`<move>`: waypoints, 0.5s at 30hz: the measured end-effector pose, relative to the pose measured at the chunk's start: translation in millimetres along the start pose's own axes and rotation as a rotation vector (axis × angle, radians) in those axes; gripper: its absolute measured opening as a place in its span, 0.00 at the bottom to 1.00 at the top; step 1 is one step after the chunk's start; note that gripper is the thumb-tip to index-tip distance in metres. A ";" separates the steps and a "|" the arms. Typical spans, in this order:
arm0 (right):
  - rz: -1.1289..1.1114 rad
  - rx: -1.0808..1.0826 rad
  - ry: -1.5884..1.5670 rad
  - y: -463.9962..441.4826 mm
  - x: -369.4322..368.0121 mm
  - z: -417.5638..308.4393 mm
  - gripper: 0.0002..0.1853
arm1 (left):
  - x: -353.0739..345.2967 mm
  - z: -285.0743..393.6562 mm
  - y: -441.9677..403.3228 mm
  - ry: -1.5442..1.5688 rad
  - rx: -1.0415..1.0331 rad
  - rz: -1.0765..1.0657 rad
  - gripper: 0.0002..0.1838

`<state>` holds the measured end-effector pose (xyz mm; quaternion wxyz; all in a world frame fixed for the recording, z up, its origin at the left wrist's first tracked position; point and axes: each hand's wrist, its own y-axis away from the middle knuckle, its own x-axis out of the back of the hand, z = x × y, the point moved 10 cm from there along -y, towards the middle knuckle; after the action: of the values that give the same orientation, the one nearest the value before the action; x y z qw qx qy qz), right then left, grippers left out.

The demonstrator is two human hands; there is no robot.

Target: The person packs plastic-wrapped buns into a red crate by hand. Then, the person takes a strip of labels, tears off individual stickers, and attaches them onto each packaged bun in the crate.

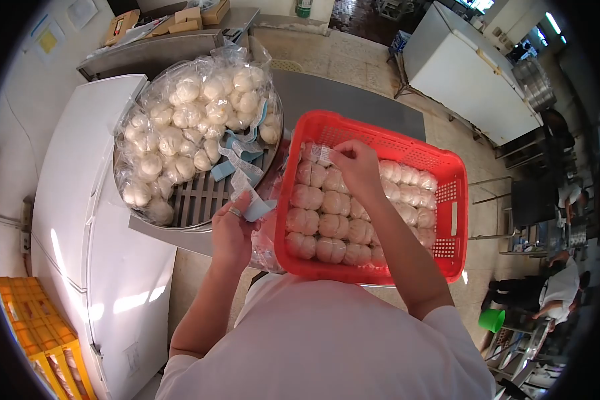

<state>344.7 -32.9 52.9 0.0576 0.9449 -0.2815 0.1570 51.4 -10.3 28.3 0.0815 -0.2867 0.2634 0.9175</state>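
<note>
A red plastic basket (375, 136) holds rows of round white buns (333, 225) in clear plastic wrap. Over its far left corner, my right hand (359, 168) is closed in a pinch at the edge of a small printed label (321, 155), which lies against the wrapped buns there. My left hand (228, 235), with a ring on one finger, is closed on the end of a long white and blue label strip (245, 175). The strip trails back over a round slatted metal tray (210, 193). Bagged buns (183, 123) are piled on that tray.
Basket and tray rest on a grey metal table (353, 100). White freezers stand at the left (80, 187) and far right (470, 73). Yellow crates (43, 327) are at lower left. A person (559, 293) is at the right by a green bucket (492, 320).
</note>
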 end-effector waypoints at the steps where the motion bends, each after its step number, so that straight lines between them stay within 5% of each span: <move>1: -0.020 -0.026 0.020 -14.0 -7.7 17.1 0.06 | 3.5 -5.2 -1.4 -0.001 0.012 0.000 0.10; 5: -0.128 -0.024 0.219 -41.4 -47.7 74.0 0.10 | 2.9 -18.4 -1.0 -0.013 0.044 -0.022 0.09; 12: 0.012 -0.013 0.777 -23.8 -51.6 54.1 0.23 | 0.7 -20.4 0.0 -0.064 0.062 -0.062 0.11; 15: -0.069 -0.139 0.750 -30.0 -44.3 64.6 0.25 | -1.6 -20.2 -1.3 -0.071 0.058 -0.095 0.12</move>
<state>343.1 2.1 -23.3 0.2257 0.8246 -0.2190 0.4702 62.8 -19.9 14.6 0.1425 -0.2637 0.2732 0.9141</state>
